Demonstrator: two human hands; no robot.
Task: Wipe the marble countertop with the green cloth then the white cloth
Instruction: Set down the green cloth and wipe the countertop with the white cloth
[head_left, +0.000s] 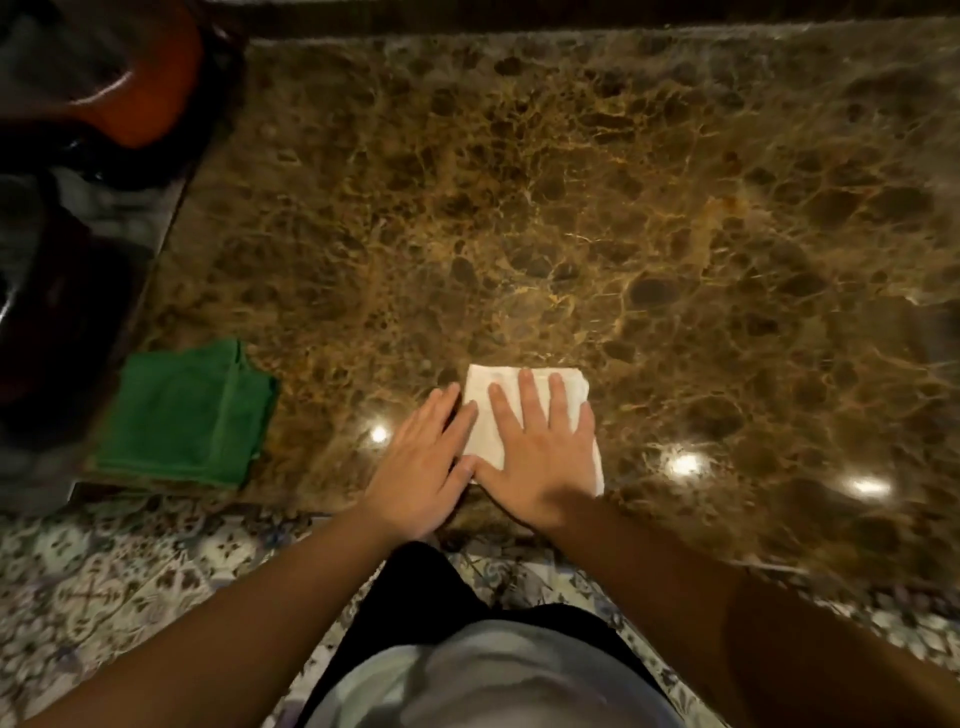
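Two hands press flat: right hand (540, 457) spread wide on the white cloth (524, 410), left hand (421, 467) touching its nine-o'clock edge. Green cloth (187, 415) lies farther toward nine o'clock on the desk (623, 208).

A patterned tile floor (119, 587) below; a blurred orange-brown object (140, 98), perhaps a seat, upper left.

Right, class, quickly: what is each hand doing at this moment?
Left hand: open, flat, fingertips on the white cloth's left edge.
Right hand: open, pressed flat on the white cloth.
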